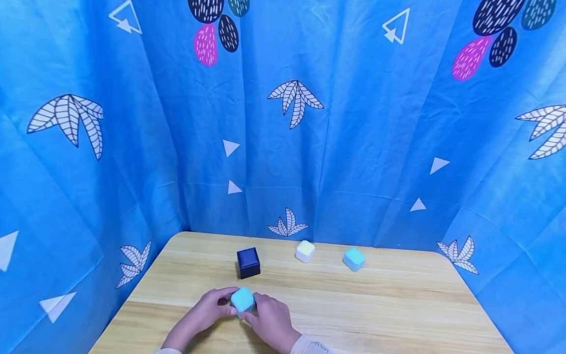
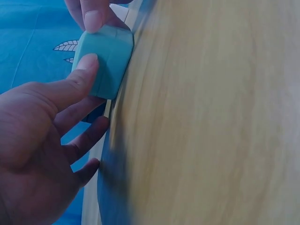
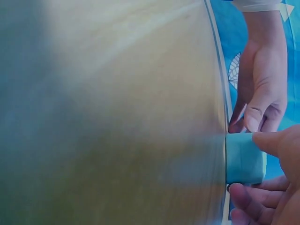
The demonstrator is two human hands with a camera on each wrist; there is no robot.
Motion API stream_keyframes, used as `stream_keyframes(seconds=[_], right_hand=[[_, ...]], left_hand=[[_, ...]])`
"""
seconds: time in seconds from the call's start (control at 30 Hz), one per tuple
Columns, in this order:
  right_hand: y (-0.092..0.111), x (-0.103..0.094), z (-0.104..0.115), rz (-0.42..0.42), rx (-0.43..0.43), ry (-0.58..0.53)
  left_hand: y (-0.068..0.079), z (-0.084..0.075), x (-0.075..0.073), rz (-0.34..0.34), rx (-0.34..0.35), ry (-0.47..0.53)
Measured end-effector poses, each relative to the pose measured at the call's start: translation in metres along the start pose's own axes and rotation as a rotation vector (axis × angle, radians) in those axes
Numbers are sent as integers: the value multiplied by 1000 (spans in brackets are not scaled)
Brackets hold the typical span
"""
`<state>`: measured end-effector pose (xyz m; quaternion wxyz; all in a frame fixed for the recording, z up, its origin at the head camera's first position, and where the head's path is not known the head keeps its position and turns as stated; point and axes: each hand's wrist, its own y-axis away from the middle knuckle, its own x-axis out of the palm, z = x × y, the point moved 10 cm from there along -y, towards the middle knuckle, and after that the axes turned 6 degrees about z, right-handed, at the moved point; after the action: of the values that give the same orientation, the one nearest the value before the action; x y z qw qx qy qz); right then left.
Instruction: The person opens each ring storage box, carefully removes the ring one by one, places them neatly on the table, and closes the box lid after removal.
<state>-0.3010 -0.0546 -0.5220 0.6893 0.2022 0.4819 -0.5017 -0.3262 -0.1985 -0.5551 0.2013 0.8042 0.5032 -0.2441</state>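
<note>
A small turquoise box [image 1: 242, 299] with rounded corners sits between both hands near the front of the wooden table. My left hand [image 1: 208, 310] grips its left side, the thumb [image 2: 86, 65] lying on the face toward me. From the right, my right hand [image 1: 272, 322] holds the same box, thumb on the near face as the right wrist view shows [image 3: 269, 143]. The box looks closed and upright, and its underside seems to meet the tabletop. Fingers behind it are partly hidden.
Beyond the hands stands a dark navy box [image 1: 248, 262]. Farther back are a white box [image 1: 305, 251] with a pale yellow top and another turquoise box [image 1: 354, 259]. A blue patterned curtain [image 1: 283, 162] surrounds the table [image 1: 389, 314] at the back and sides.
</note>
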Motion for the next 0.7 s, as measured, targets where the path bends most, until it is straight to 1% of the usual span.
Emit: stream_keyframes(seconds=[0.1,0.23,0.37,0.47,0.6,0.7], right_hand=[[1,1,1,-2,1,-6],[2,3,3,17,13,-36],[5,4,5,39,27,-55],[7,4,8,39,26,-61],[11,4,11,46,22,-79],[12,5,11,73,28,-103]], left_hand=[[2,0,-1,12,-1,30],[5,2,-3,15,-22,70],[8,4,-4,11,-39,61],[9,5,-5,14,-42,58],[11,5,-6,21,-37,75],[13,4,-6,26,-26,80]])
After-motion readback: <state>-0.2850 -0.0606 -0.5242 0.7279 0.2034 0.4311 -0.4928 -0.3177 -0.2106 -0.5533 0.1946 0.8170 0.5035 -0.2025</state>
